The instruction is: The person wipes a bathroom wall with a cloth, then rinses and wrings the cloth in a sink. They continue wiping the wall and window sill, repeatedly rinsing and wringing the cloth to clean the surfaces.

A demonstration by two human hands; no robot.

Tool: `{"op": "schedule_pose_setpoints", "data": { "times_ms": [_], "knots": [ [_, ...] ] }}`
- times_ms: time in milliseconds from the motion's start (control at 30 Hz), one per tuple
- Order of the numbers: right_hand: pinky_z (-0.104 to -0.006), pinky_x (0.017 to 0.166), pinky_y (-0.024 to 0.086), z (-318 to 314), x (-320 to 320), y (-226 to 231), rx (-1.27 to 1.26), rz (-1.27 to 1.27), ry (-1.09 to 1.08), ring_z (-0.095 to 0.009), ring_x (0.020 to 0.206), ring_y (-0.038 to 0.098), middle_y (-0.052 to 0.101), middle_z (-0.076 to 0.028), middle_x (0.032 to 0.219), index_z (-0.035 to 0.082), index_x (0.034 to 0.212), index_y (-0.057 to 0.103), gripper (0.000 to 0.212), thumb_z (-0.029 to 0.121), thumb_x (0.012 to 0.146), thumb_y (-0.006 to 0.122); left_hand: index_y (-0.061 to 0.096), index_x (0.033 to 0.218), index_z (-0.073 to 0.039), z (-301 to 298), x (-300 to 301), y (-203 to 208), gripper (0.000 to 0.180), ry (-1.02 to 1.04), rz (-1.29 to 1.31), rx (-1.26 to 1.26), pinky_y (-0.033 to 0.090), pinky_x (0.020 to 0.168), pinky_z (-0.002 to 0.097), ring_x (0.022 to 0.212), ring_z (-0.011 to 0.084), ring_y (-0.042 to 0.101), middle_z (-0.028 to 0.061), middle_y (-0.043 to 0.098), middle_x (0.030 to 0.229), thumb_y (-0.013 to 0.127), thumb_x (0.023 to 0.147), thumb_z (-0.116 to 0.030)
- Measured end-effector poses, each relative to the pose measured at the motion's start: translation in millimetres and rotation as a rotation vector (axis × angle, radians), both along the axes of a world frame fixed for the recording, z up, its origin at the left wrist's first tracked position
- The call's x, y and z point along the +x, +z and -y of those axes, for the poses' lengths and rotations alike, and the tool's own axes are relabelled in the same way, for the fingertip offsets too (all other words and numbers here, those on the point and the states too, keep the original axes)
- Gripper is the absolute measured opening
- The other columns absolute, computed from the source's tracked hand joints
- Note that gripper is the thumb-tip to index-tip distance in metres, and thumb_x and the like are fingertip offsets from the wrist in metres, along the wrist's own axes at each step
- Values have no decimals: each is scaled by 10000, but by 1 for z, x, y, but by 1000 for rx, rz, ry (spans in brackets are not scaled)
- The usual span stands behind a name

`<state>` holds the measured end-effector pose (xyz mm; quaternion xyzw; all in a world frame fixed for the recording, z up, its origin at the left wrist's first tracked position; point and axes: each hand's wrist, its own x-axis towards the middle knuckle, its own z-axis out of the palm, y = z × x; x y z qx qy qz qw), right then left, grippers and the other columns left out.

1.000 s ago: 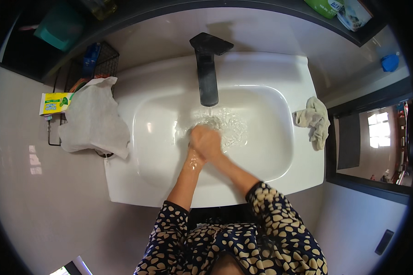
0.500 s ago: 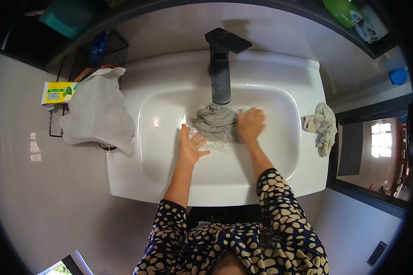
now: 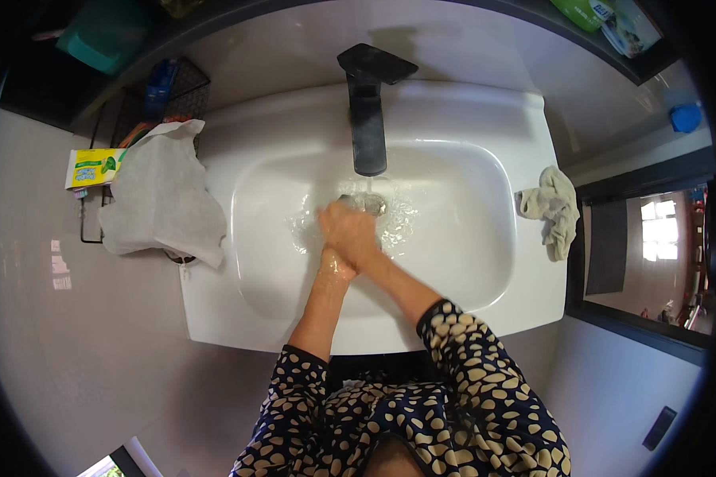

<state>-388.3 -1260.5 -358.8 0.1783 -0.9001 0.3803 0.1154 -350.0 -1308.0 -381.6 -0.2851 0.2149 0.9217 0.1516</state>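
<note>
Both of my hands are brought together low in the white washbasin (image 3: 445, 286), in front of the black tap (image 3: 367, 143). My right hand (image 3: 352, 230) lies on top, its fingers curled round a bunched grey cloth (image 3: 345, 198), of which only a small bit shows past the knuckles. Under it, my left hand (image 3: 337, 262) is wet and mostly covered, so its fingers are hidden. Water runs from the spout and splashes around the drain (image 3: 377, 205), just beyond my hands.
A crumpled pale cloth (image 3: 555, 213) rests on the basin's right rim. At the left, a white cloth (image 3: 163, 191) hangs over a black wire basket (image 3: 192, 83), with a yellow packet (image 3: 94, 168) beside it. A dark shelf (image 3: 239, 48) with bottles curves along the back.
The grey cloth lay spread under the tap between my separated hands; now it is gathered up. My right hand has come left over my left hand. The view has shifted slightly.
</note>
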Motion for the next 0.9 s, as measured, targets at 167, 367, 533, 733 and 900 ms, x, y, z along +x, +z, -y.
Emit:
{"op": "schedule_pose_setpoints", "data": {
  "times_ms": [167,367,533,733,900],
  "knots": [
    [-468,503,458,-11,-7,-4,0,198,-174,-356,549,569,546,-180,597,34,696,553,271,217,875,463,415,1288,-128,-7,-2,-10,402,-14,21,-19,474,892,363,1096,179,522,43,523,1192,381,958,-355],
    [-473,525,458,-13,23,-21,-115,-18,-82,-347,579,571,531,-182,583,24,757,553,237,202,879,457,405,1291,-112,-1,2,4,385,-146,163,-146,477,886,344,1085,178,527,66,514,1207,368,962,-309],
    [-490,648,465,-113,-40,-80,179,299,-467,-373,822,578,566,-169,924,40,890,526,177,207,833,540,261,1400,-128,26,-11,21,645,-264,293,-536,373,938,533,1239,306,382,139,311,1410,463,878,-449],
    [-486,675,442,-79,-34,-89,328,-13,-374,-349,838,539,539,-175,855,37,891,507,193,216,827,542,75,1450,-252,41,-4,-10,874,-166,287,-408,207,939,708,1332,368,210,146,77,1492,532,789,-597],
    [-463,694,441,6,28,-28,-255,357,178,-393,814,550,559,-224,854,4,926,512,201,184,835,504,391,1279,-124,75,2,-60,693,-132,97,-4,377,889,593,1093,322,480,146,474,1211,526,788,-593]
  ]
}}
